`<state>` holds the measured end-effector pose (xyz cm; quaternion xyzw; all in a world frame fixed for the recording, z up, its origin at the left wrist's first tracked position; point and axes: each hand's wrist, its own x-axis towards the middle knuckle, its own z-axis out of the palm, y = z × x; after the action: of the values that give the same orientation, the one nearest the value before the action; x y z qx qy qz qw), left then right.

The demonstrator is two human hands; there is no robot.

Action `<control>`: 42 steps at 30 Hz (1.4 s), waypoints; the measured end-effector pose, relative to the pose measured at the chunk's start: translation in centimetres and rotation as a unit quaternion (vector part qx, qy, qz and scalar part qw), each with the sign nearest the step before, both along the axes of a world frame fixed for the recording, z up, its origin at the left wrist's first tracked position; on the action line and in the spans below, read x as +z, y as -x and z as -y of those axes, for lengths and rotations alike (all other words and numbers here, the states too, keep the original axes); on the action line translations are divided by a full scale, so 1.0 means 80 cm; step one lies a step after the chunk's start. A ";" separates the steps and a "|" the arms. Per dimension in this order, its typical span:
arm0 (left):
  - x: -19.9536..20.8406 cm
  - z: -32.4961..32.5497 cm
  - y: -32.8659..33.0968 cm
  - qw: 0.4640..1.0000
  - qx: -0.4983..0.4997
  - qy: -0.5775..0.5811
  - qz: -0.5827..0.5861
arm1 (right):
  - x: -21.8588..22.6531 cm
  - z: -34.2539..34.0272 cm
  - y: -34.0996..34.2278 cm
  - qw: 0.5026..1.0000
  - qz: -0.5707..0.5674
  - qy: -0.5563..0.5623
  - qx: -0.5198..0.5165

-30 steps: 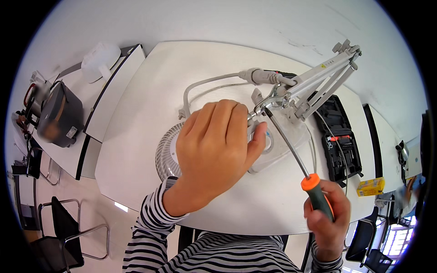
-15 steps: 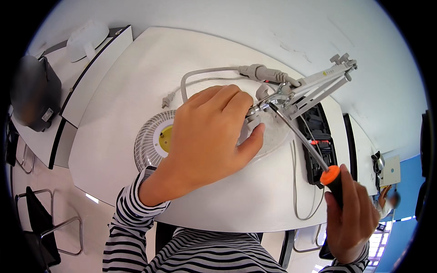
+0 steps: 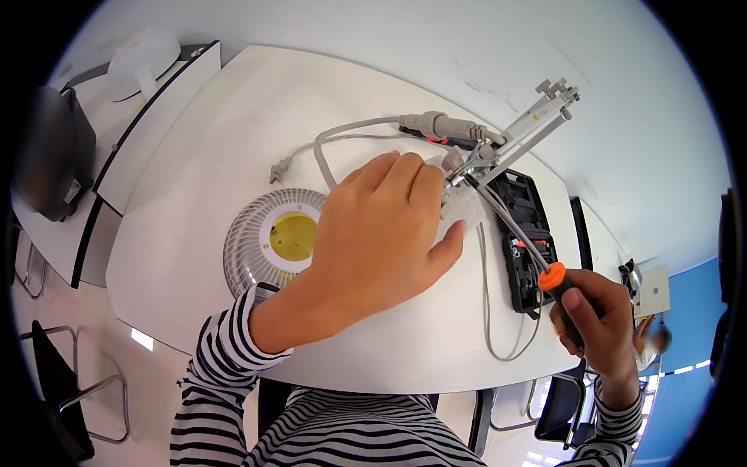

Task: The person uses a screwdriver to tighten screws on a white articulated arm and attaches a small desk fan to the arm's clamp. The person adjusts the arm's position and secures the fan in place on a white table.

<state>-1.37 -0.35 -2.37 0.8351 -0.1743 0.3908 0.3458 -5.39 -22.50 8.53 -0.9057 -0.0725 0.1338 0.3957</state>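
A grey folding lamp arm (image 3: 537, 117) rises at a tilt from a metal joint (image 3: 467, 170) over the table. My left hand (image 3: 381, 226) is closed round the near end of this joint, thumb held apart; its fingers hide what lies beneath them. In my right hand (image 3: 603, 319) is a screwdriver (image 3: 562, 286) with an orange and black handle, gripped with the thumb along it. The shaft slants up and left, and its tip reaches the joint. Left of my left wrist lies a round white wire-grille lamp head (image 3: 247, 233) with a yellow disc, partly covered by that arm.
A black tool case (image 3: 520, 272) lies open at the right of the white table (image 3: 202, 148). A thick grey cable (image 3: 342, 126) and a plug (image 3: 278, 170) rest behind my left hand. Chairs (image 3: 66, 389) stand on the floor, and another person (image 3: 650, 346) is far right.
My right hand has turned on the screwdriver handle, its thumb now showing on top. The lamp arm stands steeper and further left, and the whole view has shifted slightly.
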 end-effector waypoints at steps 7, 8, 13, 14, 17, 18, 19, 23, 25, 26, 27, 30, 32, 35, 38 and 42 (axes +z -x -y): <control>0.000 -0.002 -0.002 0.999 0.014 0.019 0.023 | -0.032 0.006 0.000 0.896 0.350 0.238 0.138; 0.001 -0.001 -0.001 0.999 0.009 0.024 0.021 | -0.035 0.005 0.002 0.815 0.442 0.338 0.162; 0.002 -0.002 -0.002 1.000 -0.005 0.022 -0.001 | -0.054 -0.001 0.003 0.662 0.555 0.469 0.184; 0.001 0.001 -0.001 1.000 0.001 0.024 0.001 | -0.051 0.001 0.000 0.707 0.524 0.434 0.191; -0.002 0.005 -0.003 0.999 0.012 0.039 0.015 | -0.039 -0.002 0.002 0.792 0.433 0.382 0.198; -0.002 0.005 -0.003 0.999 0.011 0.044 0.022 | -0.036 -0.002 0.003 0.810 0.412 0.369 0.198; -0.003 0.006 -0.003 0.999 0.012 0.042 0.020 | -0.033 -0.002 0.003 0.826 0.390 0.355 0.197; -0.003 0.009 -0.003 0.999 0.009 0.044 0.026 | -0.022 -0.004 0.005 0.878 0.329 0.302 0.175; -0.002 0.009 -0.003 0.999 0.013 0.040 0.030 | -0.013 -0.009 0.003 0.912 0.263 0.271 0.161; -0.002 0.009 -0.003 0.999 0.014 0.037 0.030 | -0.006 -0.013 0.002 0.926 0.230 0.256 0.154; -0.002 0.009 -0.003 0.999 0.013 0.034 0.031 | 0.001 -0.015 0.002 0.940 0.190 0.243 0.144; 0.001 0.011 -0.001 0.998 0.016 0.054 0.013 | 0.014 -0.012 -0.006 0.976 0.063 0.176 0.110; 0.000 0.011 0.000 0.999 0.024 0.049 0.007 | 0.016 -0.008 -0.013 0.990 -0.024 0.105 0.092; 0.001 0.011 0.000 0.999 0.022 0.047 -0.006 | 0.014 0.004 -0.027 0.987 -0.140 -0.017 0.080; 0.001 0.011 -0.001 0.999 0.019 0.040 0.005 | -0.005 0.024 -0.043 0.956 -0.233 -0.152 0.091; 0.000 0.008 -0.003 0.999 0.007 0.035 0.005 | -0.023 0.027 -0.043 0.945 -0.246 -0.178 0.124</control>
<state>-1.16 -0.99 -2.40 0.8217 -0.1568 0.4032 0.3710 -1.97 -24.69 6.71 -0.7430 -0.1074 0.3858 0.5363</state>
